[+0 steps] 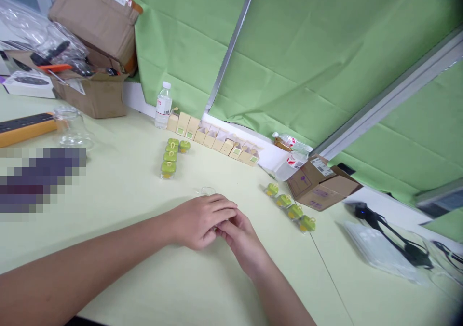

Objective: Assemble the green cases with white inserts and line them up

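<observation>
My left hand [202, 220] and my right hand [240, 237] meet over the middle of the table. Both are closed, with fingers bent together around something small that they almost wholly hide, so I cannot make it out. Just beyond the left knuckles lies a small clear piece [208, 190], maybe plastic. Farther back on the left stands a group of small clear containers with green lids [169, 168]. Another slanting row of the same green-lidded containers [295, 212] is to the right of my hands.
Small cream boxes [219, 140] line the wall beside an upright water bottle [164, 105]. A glass jar [70, 128], an orange power strip [27, 129] and a filled carton [94, 94] are left. Right are lying bottles [289, 166], an open carton [321, 183] and black cables [390, 239].
</observation>
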Demonstrator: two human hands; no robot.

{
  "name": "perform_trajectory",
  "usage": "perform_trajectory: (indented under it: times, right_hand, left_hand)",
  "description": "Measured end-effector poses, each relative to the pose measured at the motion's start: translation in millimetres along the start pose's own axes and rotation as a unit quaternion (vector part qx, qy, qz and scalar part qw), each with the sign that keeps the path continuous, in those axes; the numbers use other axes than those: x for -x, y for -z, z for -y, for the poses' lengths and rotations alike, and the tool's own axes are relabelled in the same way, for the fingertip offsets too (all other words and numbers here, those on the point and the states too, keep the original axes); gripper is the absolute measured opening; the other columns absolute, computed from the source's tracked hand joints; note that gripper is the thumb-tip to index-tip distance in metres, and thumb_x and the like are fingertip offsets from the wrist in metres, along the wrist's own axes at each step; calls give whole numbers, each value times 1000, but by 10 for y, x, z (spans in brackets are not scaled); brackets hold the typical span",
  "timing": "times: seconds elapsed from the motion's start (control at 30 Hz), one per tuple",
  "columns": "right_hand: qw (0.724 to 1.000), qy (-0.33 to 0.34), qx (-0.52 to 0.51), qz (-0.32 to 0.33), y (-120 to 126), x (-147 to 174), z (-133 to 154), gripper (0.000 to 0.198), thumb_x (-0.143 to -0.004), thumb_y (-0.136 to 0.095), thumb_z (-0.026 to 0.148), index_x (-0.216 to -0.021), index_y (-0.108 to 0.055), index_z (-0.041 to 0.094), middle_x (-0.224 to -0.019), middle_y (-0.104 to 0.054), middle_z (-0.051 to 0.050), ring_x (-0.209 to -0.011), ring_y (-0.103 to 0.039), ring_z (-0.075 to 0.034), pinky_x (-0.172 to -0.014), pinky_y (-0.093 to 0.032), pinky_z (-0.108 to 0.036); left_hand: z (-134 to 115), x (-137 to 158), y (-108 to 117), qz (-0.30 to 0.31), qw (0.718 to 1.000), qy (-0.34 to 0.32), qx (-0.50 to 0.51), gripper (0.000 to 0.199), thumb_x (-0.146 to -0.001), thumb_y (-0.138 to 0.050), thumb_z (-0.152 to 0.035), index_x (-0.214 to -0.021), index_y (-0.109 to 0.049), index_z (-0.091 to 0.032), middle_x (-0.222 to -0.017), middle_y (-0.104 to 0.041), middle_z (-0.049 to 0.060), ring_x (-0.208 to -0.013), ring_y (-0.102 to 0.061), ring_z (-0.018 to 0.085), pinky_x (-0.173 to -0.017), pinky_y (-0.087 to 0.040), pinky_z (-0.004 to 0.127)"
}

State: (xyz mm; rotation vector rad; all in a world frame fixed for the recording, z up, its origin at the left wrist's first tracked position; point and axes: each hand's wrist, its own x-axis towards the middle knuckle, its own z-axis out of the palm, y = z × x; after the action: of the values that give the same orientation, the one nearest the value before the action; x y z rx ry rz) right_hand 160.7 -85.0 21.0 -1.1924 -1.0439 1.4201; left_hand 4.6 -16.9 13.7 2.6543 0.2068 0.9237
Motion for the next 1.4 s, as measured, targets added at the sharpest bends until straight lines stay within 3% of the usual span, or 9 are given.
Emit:
perform_trajectory:
  times: [0.17,0.47,0.73,0.9,1.07,1.4]
  right_hand:
    - [999,-1,-44,-5,-54,9,19,31,-74,-71,17,-104,-68,18,-98,-69,-5,-97,-63,-22,-82,-51,-33]
    - [998,-7,-59,-25,-76,22,19,21,-69,-66,15,-90,-64,18,-83,-65,-1,-82,-61,-18,-72,-47,-30]
    - [999,-37,-32,-19,-12,-5,-21,30,-65,-59,12,-93,-64,20,-72,-60,2,-68,-53,-14,-60,-39,-26]
    - [997,-61,-8,-47,21,-25,-33,32,-57,-52,14,-86,-63,21,-62,-58,4,-53,-45,-12,-50,-30,-24]
    - [997,-58,32,-43,18,-30,-13,33,-56,-51,15,-85,-63,20,-68,-66,1,-51,-46,-12,-48,-31,-24]
    - [998,-33,38,-28,32,-40,-44,37,-55,-50,15,-89,-64,19,-70,-64,1,-52,-49,-13,-48,-37,-26]
  left_hand:
    - [21,17,-64,-7,1000,-2,-30,47,-80,-48,-8,-126,-55,-14,-132,-60,12,-123,-51,27,-107,-45,41]
    - [-5,-18,-104,-7,999,0,-36,40,-85,-43,-8,-123,-55,-13,-130,-59,14,-124,-52,27,-105,-48,41]
    - [-16,9,15,6,999,23,28,48,-73,-51,-6,-119,-57,-21,-132,-59,9,-117,-56,27,-99,-50,39]
    - [2,36,50,19,997,61,43,59,-71,-53,-5,-127,-54,-24,-138,-55,6,-121,-56,25,-98,-50,36]
    - [22,47,28,22,996,71,46,57,-71,-57,-10,-126,-55,-25,-138,-55,6,-120,-57,26,-96,-51,35]
    - [48,42,-19,20,996,80,35,49,-72,-59,-16,-120,-53,-21,-133,-59,8,-118,-58,27,-96,-50,36]
